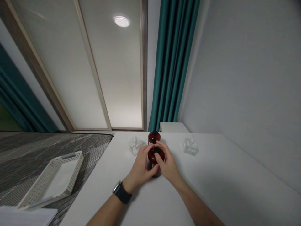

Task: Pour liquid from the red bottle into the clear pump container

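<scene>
A dark red jar [154, 157] stands upright on the white table [211, 175]. My left hand [140, 165] wraps round its left side and my right hand [166, 163] curls over its right side, fingers on the dark lid. A second dark red jar [154, 137] stands just behind it, untouched. A dark watch [122, 192] sits on my left wrist.
A clear glass piece [135, 145] lies left of the jars and another clear glass piece [191, 145] to the right. A white perforated tray [54, 179] rests on a grey patterned surface [28, 150] at left. Teal curtains [174, 62] hang behind.
</scene>
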The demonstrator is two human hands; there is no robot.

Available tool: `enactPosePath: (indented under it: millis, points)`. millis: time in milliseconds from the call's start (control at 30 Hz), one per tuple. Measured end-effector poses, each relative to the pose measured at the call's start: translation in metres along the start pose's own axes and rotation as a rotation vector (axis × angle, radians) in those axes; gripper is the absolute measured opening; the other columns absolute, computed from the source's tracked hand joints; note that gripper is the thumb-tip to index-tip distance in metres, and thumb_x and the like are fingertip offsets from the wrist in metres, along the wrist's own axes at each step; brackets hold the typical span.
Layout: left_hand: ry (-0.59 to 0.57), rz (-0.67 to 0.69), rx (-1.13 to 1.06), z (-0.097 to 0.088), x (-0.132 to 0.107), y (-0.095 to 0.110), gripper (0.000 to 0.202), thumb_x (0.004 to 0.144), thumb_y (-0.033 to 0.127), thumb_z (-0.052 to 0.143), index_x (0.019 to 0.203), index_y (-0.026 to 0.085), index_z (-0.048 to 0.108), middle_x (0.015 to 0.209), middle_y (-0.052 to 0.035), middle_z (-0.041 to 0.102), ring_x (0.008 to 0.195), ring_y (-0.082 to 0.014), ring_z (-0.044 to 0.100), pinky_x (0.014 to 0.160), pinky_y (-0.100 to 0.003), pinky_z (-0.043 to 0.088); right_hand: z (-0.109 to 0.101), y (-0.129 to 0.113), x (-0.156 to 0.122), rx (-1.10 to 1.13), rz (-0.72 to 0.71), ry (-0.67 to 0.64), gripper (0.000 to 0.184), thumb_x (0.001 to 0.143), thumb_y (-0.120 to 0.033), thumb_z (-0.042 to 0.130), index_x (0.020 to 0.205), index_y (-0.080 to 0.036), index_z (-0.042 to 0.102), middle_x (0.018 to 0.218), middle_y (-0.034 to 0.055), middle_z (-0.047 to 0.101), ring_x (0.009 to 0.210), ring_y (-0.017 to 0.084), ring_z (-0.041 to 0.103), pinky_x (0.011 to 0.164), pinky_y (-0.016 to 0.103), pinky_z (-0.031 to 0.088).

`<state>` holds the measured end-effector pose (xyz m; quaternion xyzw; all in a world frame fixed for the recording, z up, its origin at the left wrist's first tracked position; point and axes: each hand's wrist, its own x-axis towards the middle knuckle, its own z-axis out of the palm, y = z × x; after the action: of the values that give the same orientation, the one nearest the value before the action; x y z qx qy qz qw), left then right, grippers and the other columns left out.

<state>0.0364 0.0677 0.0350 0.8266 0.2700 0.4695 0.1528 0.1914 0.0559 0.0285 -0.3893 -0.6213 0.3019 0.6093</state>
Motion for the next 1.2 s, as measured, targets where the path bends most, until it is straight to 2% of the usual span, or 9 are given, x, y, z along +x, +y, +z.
enactPosePath:
  millis: [267, 400, 467, 700, 900, 967, 1200]
  points:
    - [-0.002, -0.016, -0.006, 0.000, -0.001, 0.000, 0.073, 0.085, 0.021, 0.066, 0.148, 0.025, 0.029, 0.134, -0.0138, 0.047, 0.125, -0.0310, 0.047, 0.107, -0.055, 0.042, 0.002, 0.000, -0.002, 0.029, 0.009, 0.044, 0.040, 0.092, -0.027, 0.059, 0.132, -0.027, 0.054, 0.123, 0.0077, 0.064, 0.116, 0.023, 0.061, 0.111, 0.044, 0.044]
    - [-0.005, -0.046, -0.017, 0.000, -0.001, 0.000, 0.074, 0.085, 0.022, 0.069, 0.147, 0.026, 0.029, 0.135, -0.0135, 0.046, 0.125, -0.0315, 0.046, 0.107, -0.056, 0.042, -0.003, -0.003, 0.000, 0.142, 0.038, -0.054, 0.045, 0.095, -0.031, 0.056, 0.139, -0.028, 0.047, 0.123, 0.0070, 0.066, 0.120, 0.022, 0.061, 0.111, 0.043, 0.044]
    - [-0.003, -0.059, -0.028, 0.001, -0.002, 0.001, 0.074, 0.084, 0.022, 0.070, 0.147, 0.027, 0.029, 0.134, -0.0131, 0.046, 0.124, -0.0316, 0.047, 0.107, -0.057, 0.042, -0.004, -0.005, 0.001, 0.196, 0.050, -0.087, 0.044, 0.095, -0.034, 0.056, 0.138, -0.027, 0.049, 0.121, 0.0075, 0.068, 0.119, 0.022, 0.063, 0.108, 0.042, 0.047]
    - [0.009, -0.121, -0.100, 0.003, -0.002, 0.005, 0.071, 0.086, 0.019, 0.068, 0.146, 0.029, 0.031, 0.129, -0.0110, 0.047, 0.121, -0.0297, 0.049, 0.106, -0.056, 0.043, 0.001, -0.004, 0.002, 0.161, 0.068, 0.041, 0.040, 0.089, -0.035, 0.064, 0.128, -0.026, 0.056, 0.111, 0.0063, 0.068, 0.109, 0.022, 0.065, 0.104, 0.041, 0.050]
    - [0.026, -0.167, -0.127, 0.004, -0.004, 0.000, 0.081, 0.081, 0.022, 0.074, 0.148, 0.029, 0.030, 0.128, -0.0098, 0.048, 0.117, -0.0286, 0.051, 0.105, -0.054, 0.044, -0.011, -0.015, 0.006, 0.289, 0.125, -0.155, 0.041, 0.092, -0.039, 0.061, 0.131, -0.028, 0.055, 0.120, 0.0065, 0.070, 0.117, 0.023, 0.065, 0.106, 0.042, 0.049]
    - [0.029, -0.181, -0.131, 0.005, -0.005, 0.000, 0.081, 0.081, 0.023, 0.075, 0.149, 0.029, 0.031, 0.128, -0.0094, 0.048, 0.116, -0.0282, 0.052, 0.105, -0.054, 0.044, -0.012, -0.016, 0.007, 0.316, 0.138, -0.180, 0.042, 0.092, -0.041, 0.062, 0.132, -0.028, 0.055, 0.122, 0.0067, 0.070, 0.119, 0.023, 0.064, 0.107, 0.043, 0.048]
    - [0.049, -0.213, -0.162, 0.007, -0.005, 0.003, 0.074, 0.082, 0.019, 0.074, 0.145, 0.030, 0.035, 0.125, -0.0081, 0.049, 0.120, -0.0286, 0.051, 0.107, -0.053, 0.044, -0.003, -0.010, 0.005, 0.218, 0.108, -0.061, 0.039, 0.090, -0.039, 0.063, 0.126, -0.027, 0.056, 0.115, 0.0061, 0.069, 0.112, 0.022, 0.066, 0.103, 0.039, 0.050]
